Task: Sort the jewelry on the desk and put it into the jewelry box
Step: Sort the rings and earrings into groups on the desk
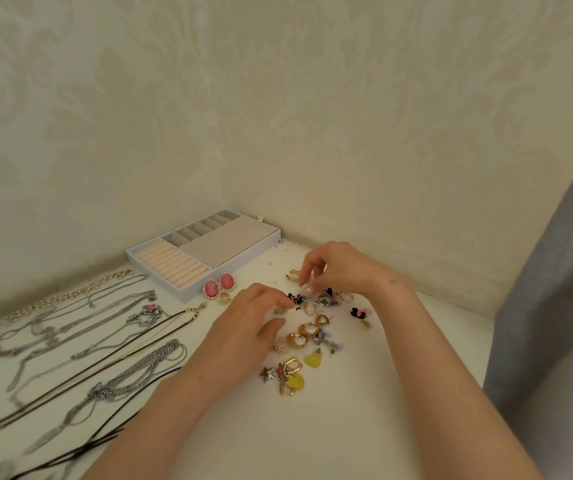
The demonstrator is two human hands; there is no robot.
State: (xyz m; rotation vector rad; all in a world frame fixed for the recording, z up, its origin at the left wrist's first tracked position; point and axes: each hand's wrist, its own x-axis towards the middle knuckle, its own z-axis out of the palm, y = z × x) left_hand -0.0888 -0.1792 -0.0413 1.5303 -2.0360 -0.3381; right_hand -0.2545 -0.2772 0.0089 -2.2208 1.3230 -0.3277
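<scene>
A pile of small earrings and rings (pixel 312 336) lies on the white desk (pixel 312 427). My right hand (pixel 340 268) hovers over the pile's far side and pinches a small pale piece at its fingertips. My left hand (pixel 247 327) reaches in from the left, its fingertips at a small black and pink earring (pixel 295 299). The white jewelry box (pixel 271 241) stands open at the back, with peach ring rolls on its left and several grey compartments. Two pink oval cameo earrings (pixel 218 285) lie just in front of it.
Several silver, gold and black necklaces (pixel 80 341) are laid out across the left of the desk, with a pearl strand (pixel 66 297) near the wall. Patterned cream walls meet in a corner behind the box. A grey curtain (pixel 555 323) hangs at the right.
</scene>
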